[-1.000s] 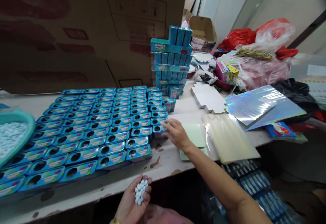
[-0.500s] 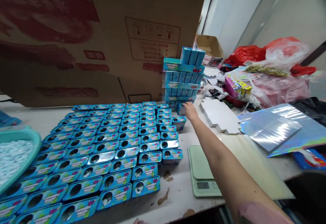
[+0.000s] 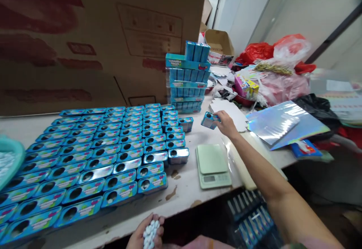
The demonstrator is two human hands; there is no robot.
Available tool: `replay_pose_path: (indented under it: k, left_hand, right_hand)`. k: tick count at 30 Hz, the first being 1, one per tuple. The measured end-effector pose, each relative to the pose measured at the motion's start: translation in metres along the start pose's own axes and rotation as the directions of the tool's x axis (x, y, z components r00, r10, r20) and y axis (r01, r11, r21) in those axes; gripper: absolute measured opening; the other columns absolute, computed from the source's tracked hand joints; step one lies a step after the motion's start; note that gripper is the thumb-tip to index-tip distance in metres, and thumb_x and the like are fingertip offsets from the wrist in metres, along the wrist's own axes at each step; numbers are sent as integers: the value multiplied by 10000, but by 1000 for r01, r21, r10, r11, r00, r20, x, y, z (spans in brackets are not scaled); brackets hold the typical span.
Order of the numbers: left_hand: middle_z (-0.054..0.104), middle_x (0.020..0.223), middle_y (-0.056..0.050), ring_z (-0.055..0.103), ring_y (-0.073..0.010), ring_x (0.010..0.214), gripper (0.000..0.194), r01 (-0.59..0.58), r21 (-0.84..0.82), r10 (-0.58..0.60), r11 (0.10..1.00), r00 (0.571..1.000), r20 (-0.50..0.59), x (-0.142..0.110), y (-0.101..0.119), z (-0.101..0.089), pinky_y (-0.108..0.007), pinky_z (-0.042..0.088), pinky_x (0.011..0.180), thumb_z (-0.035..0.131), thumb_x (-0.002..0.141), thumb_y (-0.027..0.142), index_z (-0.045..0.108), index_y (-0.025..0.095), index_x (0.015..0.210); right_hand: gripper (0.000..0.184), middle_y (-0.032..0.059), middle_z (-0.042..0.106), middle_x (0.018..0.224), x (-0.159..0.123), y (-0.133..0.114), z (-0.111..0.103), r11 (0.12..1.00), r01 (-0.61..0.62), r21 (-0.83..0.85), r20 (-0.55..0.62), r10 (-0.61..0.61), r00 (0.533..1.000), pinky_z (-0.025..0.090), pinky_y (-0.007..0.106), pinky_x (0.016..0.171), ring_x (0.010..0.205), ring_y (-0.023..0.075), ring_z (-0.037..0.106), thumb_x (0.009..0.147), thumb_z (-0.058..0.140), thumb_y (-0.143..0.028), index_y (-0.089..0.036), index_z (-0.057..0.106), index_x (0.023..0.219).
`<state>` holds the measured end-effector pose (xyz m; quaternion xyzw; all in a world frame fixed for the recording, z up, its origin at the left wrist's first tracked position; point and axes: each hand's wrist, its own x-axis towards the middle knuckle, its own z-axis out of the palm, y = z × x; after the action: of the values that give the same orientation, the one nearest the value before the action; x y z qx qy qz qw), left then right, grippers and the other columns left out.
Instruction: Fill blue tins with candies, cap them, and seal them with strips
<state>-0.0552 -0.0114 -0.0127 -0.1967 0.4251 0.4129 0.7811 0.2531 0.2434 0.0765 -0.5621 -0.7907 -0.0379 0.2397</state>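
My right hand (image 3: 224,122) grips a small blue candy tin (image 3: 208,120) by its right end, held tilted above the table with its round dark opening towards me. At the bottom edge my left hand (image 3: 138,235) is cupped, fingers curled around a heap of small white candies (image 3: 151,234). Rows of the same kind of blue tin (image 3: 121,192) cover the left of the table, each with a round hole on top. A few nearby ones show white candies inside. A single tin (image 3: 186,124) stands at the right edge of the rows.
A pale green scale (image 3: 209,158) lies right of the rows. Stacked display boxes (image 3: 186,79) stand against a big carton (image 3: 107,53). A teal basin (image 3: 17,158) of candies is at far left. White card (image 3: 229,111), shiny sheets (image 3: 285,124) and plastic bags (image 3: 291,49) lie on the right.
My right hand has lifted the tin from beside the stacked boxes and brought it right and nearer. My left hand has risen into view with candies. The view has shifted rightward.
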Motion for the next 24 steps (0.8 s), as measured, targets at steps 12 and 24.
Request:
replay_pose_path:
  k: [12,24]
  left_hand:
    - [617,686,-50,565,-88,502,101,24,151,-30,988,999,39,-5,-31,29,-194,495,433,449,775,114,521,118,705]
    - [623,632,-29,599,-87,528,244,143,100,-148,985,988,52,19,-60,56,-165,498,474,358,810,99,548,96,963]
  right_hand:
    - [292,71,506,1088,-128,-17,-40,902,-32,431,6,33,999,445,302,801,998,164,489,770,528,-259,-187,527,1054]
    - [349,126,517,1048,-226,-168,-14,930,230,287,380,-330,864,431,323,742,960,199,448,812,451,-186,-107,423,1151]
